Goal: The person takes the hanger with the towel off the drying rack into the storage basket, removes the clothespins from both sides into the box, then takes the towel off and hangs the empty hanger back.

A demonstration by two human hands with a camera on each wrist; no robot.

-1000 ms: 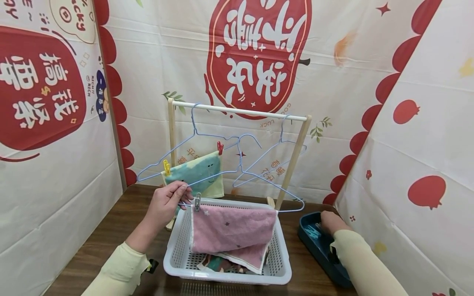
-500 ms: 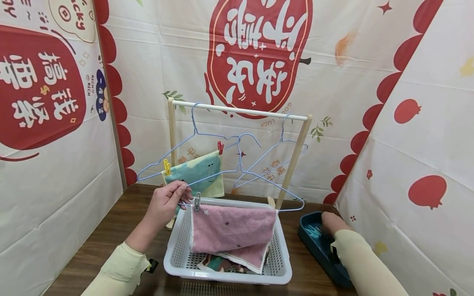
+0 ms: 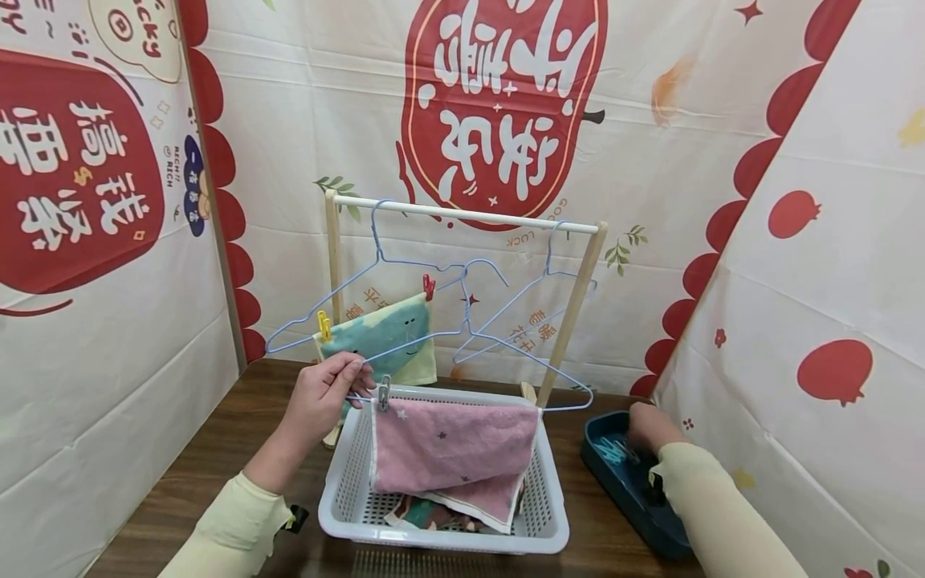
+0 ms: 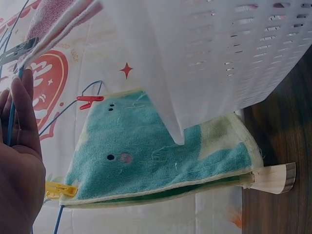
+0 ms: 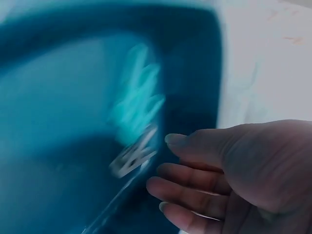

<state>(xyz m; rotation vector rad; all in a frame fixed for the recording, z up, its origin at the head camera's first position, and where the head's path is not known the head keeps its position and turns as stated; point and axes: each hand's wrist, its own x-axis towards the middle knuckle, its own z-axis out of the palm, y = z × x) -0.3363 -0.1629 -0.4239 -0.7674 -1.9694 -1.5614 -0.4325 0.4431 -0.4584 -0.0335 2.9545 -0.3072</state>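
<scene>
My left hand (image 3: 328, 389) pinches the left arm of a blue wire hanger (image 3: 412, 347), seen also in the left wrist view. From its lower bar hangs a pink towel (image 3: 455, 445) with stars, a grey metal clothespin (image 3: 384, 393) at its left corner; its right corner has none. My right hand (image 3: 650, 427) reaches into a dark blue tray (image 3: 643, 514). In the right wrist view its fingers are loosely bent, thumb apart, beside a grey clothespin (image 5: 134, 155) and several turquoise clothespins (image 5: 138, 100); nothing is between the fingertips.
A wooden rack (image 3: 462, 213) stands behind, bearing an empty hanger (image 3: 549, 277) and one with a teal towel (image 3: 383, 341) held by yellow (image 3: 323, 325) and red (image 3: 429, 287) clothespins. Below the pink towel, a white basket (image 3: 336, 514) contains a patterned cloth (image 3: 426, 514).
My right hand has shifted slightly within the tray, and the clothespins by its fingers lie a little differently. The left hand, hanger and pink towel stay in place.
</scene>
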